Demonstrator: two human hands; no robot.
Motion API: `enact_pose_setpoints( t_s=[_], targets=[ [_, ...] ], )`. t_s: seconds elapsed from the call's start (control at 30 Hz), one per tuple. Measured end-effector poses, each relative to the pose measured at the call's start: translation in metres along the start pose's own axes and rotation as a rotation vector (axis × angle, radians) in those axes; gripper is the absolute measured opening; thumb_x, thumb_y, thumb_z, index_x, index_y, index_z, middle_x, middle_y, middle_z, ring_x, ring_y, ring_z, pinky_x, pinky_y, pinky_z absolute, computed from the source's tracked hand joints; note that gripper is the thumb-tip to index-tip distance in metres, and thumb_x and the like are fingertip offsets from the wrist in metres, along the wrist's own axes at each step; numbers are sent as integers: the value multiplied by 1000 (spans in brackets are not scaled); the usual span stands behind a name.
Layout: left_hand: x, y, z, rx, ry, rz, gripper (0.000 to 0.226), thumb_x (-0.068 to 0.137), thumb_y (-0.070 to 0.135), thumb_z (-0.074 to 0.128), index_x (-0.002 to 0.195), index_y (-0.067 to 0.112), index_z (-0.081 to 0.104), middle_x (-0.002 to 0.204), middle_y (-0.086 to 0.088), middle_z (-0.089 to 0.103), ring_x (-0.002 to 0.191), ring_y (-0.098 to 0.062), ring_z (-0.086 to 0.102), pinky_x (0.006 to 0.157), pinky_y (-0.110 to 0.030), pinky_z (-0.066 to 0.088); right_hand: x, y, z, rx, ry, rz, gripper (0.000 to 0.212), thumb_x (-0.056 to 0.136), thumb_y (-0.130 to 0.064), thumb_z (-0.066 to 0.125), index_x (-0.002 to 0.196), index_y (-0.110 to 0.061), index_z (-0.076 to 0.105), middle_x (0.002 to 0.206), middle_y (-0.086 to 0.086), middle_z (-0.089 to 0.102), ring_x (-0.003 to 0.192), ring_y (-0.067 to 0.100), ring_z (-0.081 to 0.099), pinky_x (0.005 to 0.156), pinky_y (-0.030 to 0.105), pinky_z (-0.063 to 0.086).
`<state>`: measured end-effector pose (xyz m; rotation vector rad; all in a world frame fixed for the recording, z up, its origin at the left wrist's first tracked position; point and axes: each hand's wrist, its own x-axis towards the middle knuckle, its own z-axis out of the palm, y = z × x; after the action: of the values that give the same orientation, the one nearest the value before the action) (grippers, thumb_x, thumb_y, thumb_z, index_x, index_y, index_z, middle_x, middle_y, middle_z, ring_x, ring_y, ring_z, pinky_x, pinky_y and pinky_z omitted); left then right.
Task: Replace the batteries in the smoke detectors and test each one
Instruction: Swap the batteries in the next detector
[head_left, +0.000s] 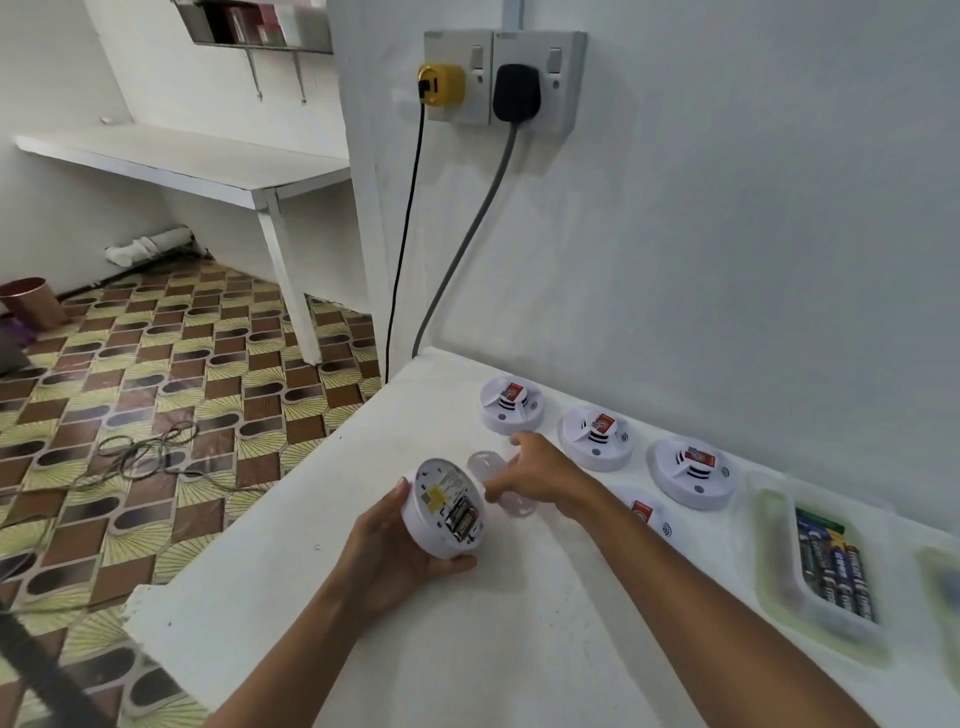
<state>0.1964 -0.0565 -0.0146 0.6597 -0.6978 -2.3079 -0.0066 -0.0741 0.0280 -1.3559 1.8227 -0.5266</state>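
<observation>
My left hand (387, 551) grips a round white smoke detector (447, 512) turned back side up, its open bay showing batteries. My right hand (535, 475) holds the translucent round back plate (498, 486) just to the detector's right, above the white table (467, 639). Three white smoke detectors with red labels stand in a row by the wall: one (511, 405), another (597, 436), a third (691, 473). A further detector (647, 514) is partly hidden behind my right forearm. A clear tray (779, 577) holds several batteries (836, 566).
A second tray (943, 587) sits at the right edge, blurred. The wall socket has a yellow plug (441, 85) and a black plug (517, 93) whose cables run down past the table's far corner. The table's left edge drops to a patterned floor with loose cables (150, 452).
</observation>
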Motion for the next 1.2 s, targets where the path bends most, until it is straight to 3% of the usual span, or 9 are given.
enact_pose_setpoints(
  t_s=[0.13,0.33,0.6,0.87,1.2],
  targets=[
    [2,1,-4,-24,-60,-9,77,62,45,85,125,8,62,127,-29,57,106,-48,59,77,-55,57,-22,-16,3,215,-106,-185,56,66,-3,79,119,-8,60,100,3,60,90,17,58,74,30,52],
    [2,2,-4,-21,-52,-37,77,57,45,88,120,8,66,125,-26,60,104,-46,62,73,-54,58,-30,-22,21,17,-79,-325,59,66,-13,83,119,-13,59,103,-2,61,88,11,55,64,16,47],
    [4,2,-8,-94,-61,-53,80,64,44,85,131,8,57,132,-27,54,112,-47,56,76,-56,57,-27,-27,20,-22,-77,-335,59,62,-19,88,116,-13,63,100,0,63,92,15,58,71,19,49],
    [7,1,-9,-84,-72,-54,76,54,42,90,120,10,67,125,-25,60,103,-44,63,72,-54,58,-23,-32,17,-110,-99,-283,63,58,-24,91,113,-13,62,98,1,61,92,18,60,77,28,54],
    [5,1,-10,-78,-83,-64,74,57,41,89,120,12,67,127,-26,58,106,-45,62,72,-55,58,-20,-41,16,-125,-115,-259,54,65,-29,88,109,-8,66,93,3,62,90,18,62,78,31,53]
  ],
)
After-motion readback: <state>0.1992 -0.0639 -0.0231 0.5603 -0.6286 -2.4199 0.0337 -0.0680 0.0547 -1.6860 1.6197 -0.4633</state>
